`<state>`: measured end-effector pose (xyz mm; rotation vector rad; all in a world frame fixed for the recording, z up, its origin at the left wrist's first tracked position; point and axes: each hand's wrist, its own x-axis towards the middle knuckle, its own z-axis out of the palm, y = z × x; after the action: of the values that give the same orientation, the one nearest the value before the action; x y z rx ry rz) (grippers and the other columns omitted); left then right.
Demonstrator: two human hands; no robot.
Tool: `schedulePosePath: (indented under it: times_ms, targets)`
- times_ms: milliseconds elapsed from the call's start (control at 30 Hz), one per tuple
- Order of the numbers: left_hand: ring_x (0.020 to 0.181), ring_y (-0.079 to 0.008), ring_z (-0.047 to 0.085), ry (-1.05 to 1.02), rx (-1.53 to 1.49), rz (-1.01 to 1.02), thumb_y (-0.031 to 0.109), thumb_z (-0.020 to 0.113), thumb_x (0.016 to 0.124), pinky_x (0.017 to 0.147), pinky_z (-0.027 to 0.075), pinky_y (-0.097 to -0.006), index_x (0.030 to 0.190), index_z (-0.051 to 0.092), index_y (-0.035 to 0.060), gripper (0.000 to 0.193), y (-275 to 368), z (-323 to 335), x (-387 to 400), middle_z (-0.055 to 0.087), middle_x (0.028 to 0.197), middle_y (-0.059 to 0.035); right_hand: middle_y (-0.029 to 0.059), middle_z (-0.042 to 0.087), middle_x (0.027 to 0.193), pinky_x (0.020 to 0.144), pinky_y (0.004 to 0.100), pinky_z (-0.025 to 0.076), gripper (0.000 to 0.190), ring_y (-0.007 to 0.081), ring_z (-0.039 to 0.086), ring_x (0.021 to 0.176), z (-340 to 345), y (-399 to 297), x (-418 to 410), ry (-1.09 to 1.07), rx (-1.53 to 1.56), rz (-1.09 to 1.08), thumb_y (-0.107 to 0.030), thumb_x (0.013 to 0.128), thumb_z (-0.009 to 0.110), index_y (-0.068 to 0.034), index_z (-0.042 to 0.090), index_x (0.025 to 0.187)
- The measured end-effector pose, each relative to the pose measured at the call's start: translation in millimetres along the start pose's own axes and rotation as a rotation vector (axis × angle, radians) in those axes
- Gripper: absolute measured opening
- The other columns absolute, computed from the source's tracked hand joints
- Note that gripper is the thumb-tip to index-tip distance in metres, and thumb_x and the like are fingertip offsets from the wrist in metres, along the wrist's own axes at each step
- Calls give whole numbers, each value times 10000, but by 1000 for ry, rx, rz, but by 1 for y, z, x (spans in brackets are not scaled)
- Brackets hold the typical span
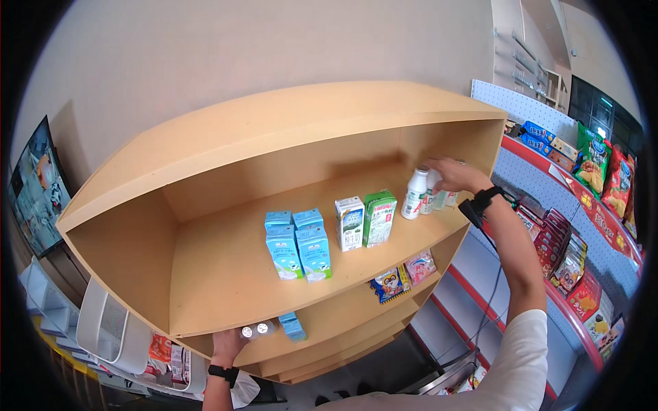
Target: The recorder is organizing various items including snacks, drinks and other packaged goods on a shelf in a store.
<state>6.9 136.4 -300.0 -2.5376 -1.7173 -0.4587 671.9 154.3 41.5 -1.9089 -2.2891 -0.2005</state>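
On the top shelf of a wooden shelving unit, my right hand reaches over a group of white plastic bottles. Its fingers are at the bottle tops; whether they grip one is hidden. Left of the bottles stand a green drink carton and a white milk carton. Farther left, several blue milk cartons form two columns. My left hand is at the left end of the shelf below, beside bottles with pale caps. The upper shelf board partly hides its fingers.
Blue cartons and snack bags sit on the second shelf. White plastic baskets with packets stand at the left, under a wall screen. A red-edged snack rack borders the unit's right side. A cable hangs near my right arm.
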Motion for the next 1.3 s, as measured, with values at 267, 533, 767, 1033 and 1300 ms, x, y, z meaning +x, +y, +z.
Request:
schedulePosePath:
  times_ms: [267, 533, 767, 1033, 1300]
  targets:
    - [1199, -366, 591, 179, 17, 35, 300, 912, 560, 1015, 472, -499, 1184, 727, 160, 666, -8, 6, 3, 648, 1254, -134, 137, 568, 1241, 1063, 472, 418, 577, 377, 502, 1261, 8, 12, 49, -36, -64, -144, -39, 715, 808, -44, 556, 1234]
    - [1214, -370, 593, -2, 38, 12, 309, 854, 663, 1045, 462, -485, 1290, 644, 101, 693, 0, -13, 12, 651, 1270, -167, 118, 564, 1155, 950, 421, 487, 437, 351, 578, 1139, 1, 22, 70, -198, 103, -80, -65, 719, 791, -58, 579, 1102]
    - [1106, -358, 645, 141, 12, -18, 256, 824, 678, 971, 503, -468, 1176, 702, 93, 538, 15, -40, 19, 699, 1142, -145, 121, 600, 1319, 1013, 416, 480, 602, 327, 573, 1256, 6, 30, 89, -273, 1, -106, -169, 741, 808, -94, 592, 1297]
    - [956, -369, 680, 223, 26, -77, 167, 829, 646, 865, 546, -466, 1112, 720, 101, 483, 55, -91, -5, 710, 1055, -135, 173, 580, 1303, 992, 428, 486, 513, 371, 587, 1191, -18, -8, 39, 123, -114, -91, -57, 753, 775, -38, 596, 1233]
    - [884, -349, 718, 168, -78, -10, 114, 807, 699, 985, 531, -468, 1025, 730, 70, 338, 87, -119, -67, 735, 937, -140, 142, 665, 1120, 964, 407, 497, 302, 345, 629, 1091, 48, -156, -157, 225, 672, -219, -90, 833, 728, -50, 669, 1126]
